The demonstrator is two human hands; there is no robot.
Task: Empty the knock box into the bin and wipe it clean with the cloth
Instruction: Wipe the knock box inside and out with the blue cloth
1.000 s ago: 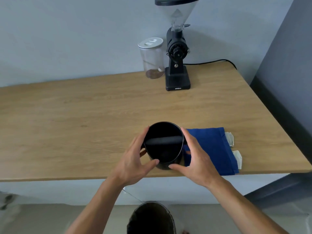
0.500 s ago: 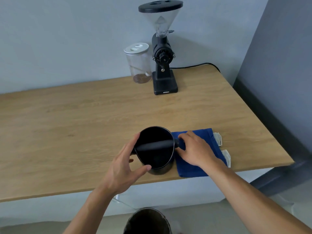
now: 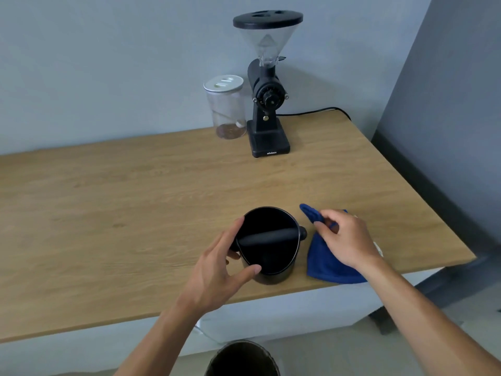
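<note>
Gathering the blue cloth [image 3: 329, 263] in a right hand [image 3: 345, 240] pinched on its fold, while the left hand [image 3: 217, 270] cups the upright, seemingly empty knock box [image 3: 271, 263] on the table [image 3: 122, 213] above the bin [image 3: 241, 359], so only wiping looks left.

A home coffee corner: at the upper middle of the frame, a black electric coffee grinder with clear hopper [image 3: 267, 85] and a clear lidded jar [image 3: 226, 107] stand on a light wooden tabletop [image 3: 135, 207] against a plain grey wall [image 3: 108, 63].
</note>
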